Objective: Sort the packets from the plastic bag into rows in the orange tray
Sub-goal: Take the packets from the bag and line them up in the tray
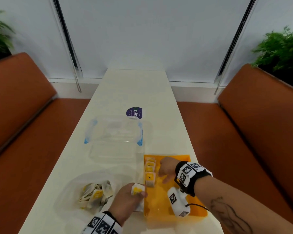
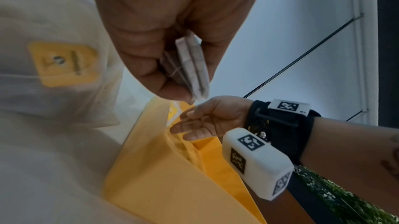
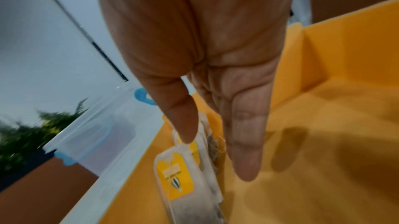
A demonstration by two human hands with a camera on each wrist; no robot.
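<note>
a white table (image 1: 125, 92) seen from above. the orange tray (image 1: 166, 206) sits at about 5 o'clock, with a row of packets (image 1: 150, 171) standing along its left wall. the plastic bag (image 1: 93, 195), still holding loose packets, lies at 7 o'clock. a clear lidded container (image 1: 114, 132) rests at 12 o'clock of the bag. the left hand (image 1: 127, 198) pinches a small stack of packets (image 1: 137, 190) at the tray's left edge, fingers curled round it. the right hand (image 1: 167, 168) hovers over the row, fingers straight and relaxed, holding nothing. the thin stack could fan apart or slip during a handover, and a careless nudge might topple the standing row.
</note>
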